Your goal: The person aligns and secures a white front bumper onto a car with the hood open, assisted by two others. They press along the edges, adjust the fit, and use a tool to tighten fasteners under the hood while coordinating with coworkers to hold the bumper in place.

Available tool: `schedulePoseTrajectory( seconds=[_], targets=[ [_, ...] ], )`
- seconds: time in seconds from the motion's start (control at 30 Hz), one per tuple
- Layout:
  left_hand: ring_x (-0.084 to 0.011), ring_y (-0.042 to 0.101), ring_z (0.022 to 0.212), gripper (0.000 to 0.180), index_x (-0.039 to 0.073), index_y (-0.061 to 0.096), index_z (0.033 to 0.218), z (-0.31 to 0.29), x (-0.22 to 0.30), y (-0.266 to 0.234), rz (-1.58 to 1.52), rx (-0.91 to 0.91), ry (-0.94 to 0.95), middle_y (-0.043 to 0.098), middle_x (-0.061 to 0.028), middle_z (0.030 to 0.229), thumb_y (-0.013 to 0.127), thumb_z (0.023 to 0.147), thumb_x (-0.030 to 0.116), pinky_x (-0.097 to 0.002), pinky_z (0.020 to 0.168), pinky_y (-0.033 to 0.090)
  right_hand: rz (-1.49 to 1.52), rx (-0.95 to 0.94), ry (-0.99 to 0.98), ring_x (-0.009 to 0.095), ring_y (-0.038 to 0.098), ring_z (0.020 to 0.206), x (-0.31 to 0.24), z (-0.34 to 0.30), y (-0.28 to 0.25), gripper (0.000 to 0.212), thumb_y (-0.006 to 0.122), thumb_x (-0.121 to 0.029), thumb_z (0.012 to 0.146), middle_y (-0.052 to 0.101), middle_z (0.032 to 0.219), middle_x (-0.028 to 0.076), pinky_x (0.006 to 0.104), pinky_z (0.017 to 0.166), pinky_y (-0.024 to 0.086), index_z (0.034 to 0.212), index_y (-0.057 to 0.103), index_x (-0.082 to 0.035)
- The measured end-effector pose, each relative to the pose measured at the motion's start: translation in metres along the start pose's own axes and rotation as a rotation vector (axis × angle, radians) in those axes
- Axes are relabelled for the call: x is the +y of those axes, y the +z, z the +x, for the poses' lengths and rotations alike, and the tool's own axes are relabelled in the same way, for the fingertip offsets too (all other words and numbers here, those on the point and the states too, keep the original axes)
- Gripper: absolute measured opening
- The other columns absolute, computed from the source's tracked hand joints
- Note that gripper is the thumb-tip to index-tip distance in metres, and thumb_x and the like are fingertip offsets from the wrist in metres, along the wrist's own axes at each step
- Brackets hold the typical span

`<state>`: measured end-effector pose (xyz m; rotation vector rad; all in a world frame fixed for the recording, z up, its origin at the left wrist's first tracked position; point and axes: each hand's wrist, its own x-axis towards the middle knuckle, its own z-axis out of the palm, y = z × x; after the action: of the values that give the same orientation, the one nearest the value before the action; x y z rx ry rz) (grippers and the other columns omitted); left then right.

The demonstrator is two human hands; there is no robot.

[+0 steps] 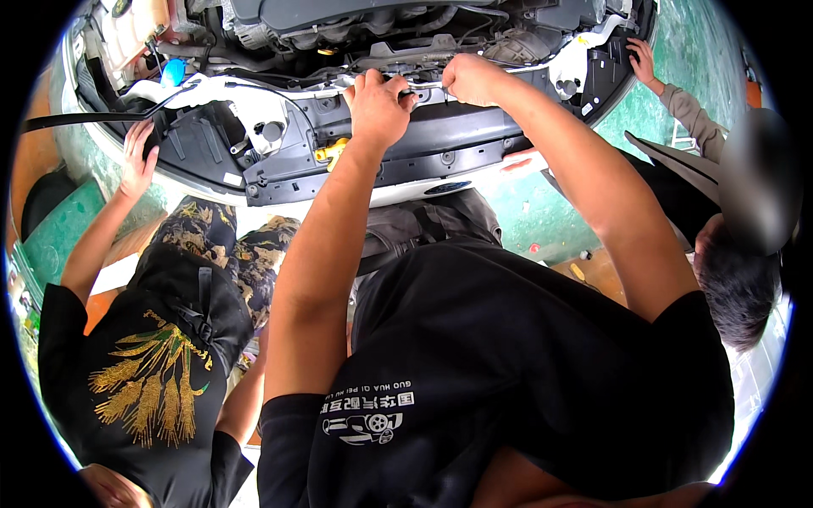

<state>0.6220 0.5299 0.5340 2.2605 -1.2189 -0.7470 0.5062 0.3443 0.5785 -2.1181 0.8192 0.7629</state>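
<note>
Both my arms reach over the front of a car with its hood raised. My left hand [378, 108] is curled at the middle of the white front crossmember [334, 95], with a small dark piece showing at its thumb and fingertips. To its right, my right hand [474, 81] is closed at the same crossmember, its fingertips bent down; whatever they grip is hidden. Between the hands lies part of the hood latch area, mostly covered. Just left of my left forearm, a yellow tool or handle [333, 153] rests on the black plastic panel [415, 165].
The engine [356, 30] fills the bay beyond. A blue cap [173, 73] and a black rod [80, 121] are at the left. One co-worker's hand [139, 161] rests on the car's left edge; another person's hand [644, 62] touches the right edge. Green floor [542, 216] shows below the bumper.
</note>
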Motion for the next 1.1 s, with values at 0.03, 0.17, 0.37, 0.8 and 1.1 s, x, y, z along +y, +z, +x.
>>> schedulePoseTrajectory(
  seconds=[0.03,0.17,0.37,0.8,1.1],
  targets=[
    [-0.0325,0.052,0.119,0.021,0.019,0.078,0.104,0.000,0.001,0.000,-0.003,0.003,0.002,0.062,-0.0092,0.112,0.081,0.088,0.032,-0.0510,0.108,0.034,-0.012,-0.006,0.004,0.026,0.070,0.069,0.001,0.001,0.000,0.016,0.067,-0.003,0.079,0.071,0.074,0.016,0.0408,0.068,0.054,0.091,0.077,0.001],
    [-0.0308,0.054,0.113,0.024,0.021,0.077,0.105,0.000,-0.006,0.005,0.031,0.051,0.046,0.060,-0.0070,0.107,0.082,0.088,0.038,-0.0493,0.100,0.035,-0.037,0.011,-0.015,0.029,0.072,0.075,0.000,0.001,0.001,0.017,0.067,-0.004,0.080,0.073,0.079,0.019,0.0420,0.072,0.055,0.092,0.078,0.000],
    [-0.0313,0.053,0.114,0.023,0.020,0.077,0.104,0.000,-0.006,0.005,0.010,0.040,0.038,0.060,-0.0076,0.108,0.081,0.088,0.036,-0.0497,0.101,0.035,-0.073,0.012,-0.014,0.033,0.073,0.081,0.002,0.003,0.004,0.018,0.068,-0.005,0.080,0.074,0.085,0.020,0.0427,0.076,0.056,0.094,0.078,0.000],
    [-0.0317,0.053,0.117,0.020,0.020,0.078,0.103,-0.001,-0.002,-0.001,-0.019,0.006,0.005,0.062,-0.0084,0.110,0.080,0.089,0.033,-0.0504,0.107,0.034,-0.060,-0.022,0.039,0.032,0.075,0.089,-0.007,-0.003,0.004,0.023,0.068,-0.003,0.083,0.076,0.091,0.021,0.0418,0.081,0.057,0.103,0.079,-0.001],
    [-0.0313,0.054,0.114,0.023,0.021,0.077,0.104,0.000,-0.007,0.001,0.020,0.017,0.035,0.061,-0.0070,0.107,0.080,0.089,0.038,-0.0504,0.101,0.036,-0.046,0.140,-0.041,0.040,0.072,0.103,0.003,-0.025,0.019,0.028,0.064,-0.006,0.085,0.075,0.105,0.024,0.0454,0.093,0.057,0.109,0.078,-0.004]
  ],
)
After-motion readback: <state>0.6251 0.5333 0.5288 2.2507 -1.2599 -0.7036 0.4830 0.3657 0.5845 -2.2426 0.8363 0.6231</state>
